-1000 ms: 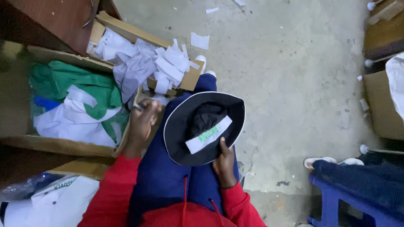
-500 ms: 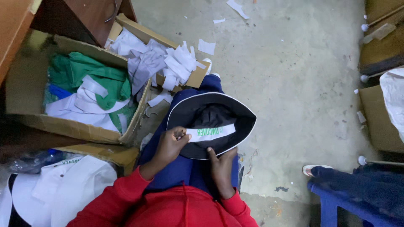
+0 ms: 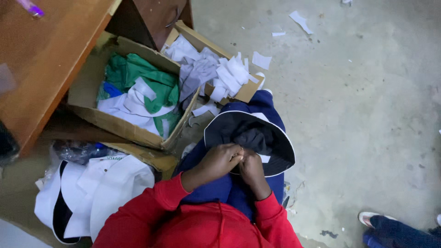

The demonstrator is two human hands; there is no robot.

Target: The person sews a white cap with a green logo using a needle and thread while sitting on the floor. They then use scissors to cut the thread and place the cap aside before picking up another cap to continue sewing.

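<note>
navy hat (image 3: 257,133) on lap, both hands (image 3: 236,161) pinching white label (image 3: 264,158).

A hat (image 3: 250,138) lies upside down on the person's lap, in the middle of the view. Both hands meet at its near rim, the left hand (image 3: 219,160) just left of the right hand (image 3: 252,168), touching each other. To the left of the lap stands an open cardboard box (image 3: 87,85) with folded cloth (image 3: 138,89) in it. Beyond it, a second box (image 3: 245,92) holds paper strips (image 3: 216,73). A stack of hats (image 3: 92,193) lies at the near left. A wooden table (image 3: 41,64) overhangs the far left. Another person's foot (image 3: 374,219) is at the near right.
</note>
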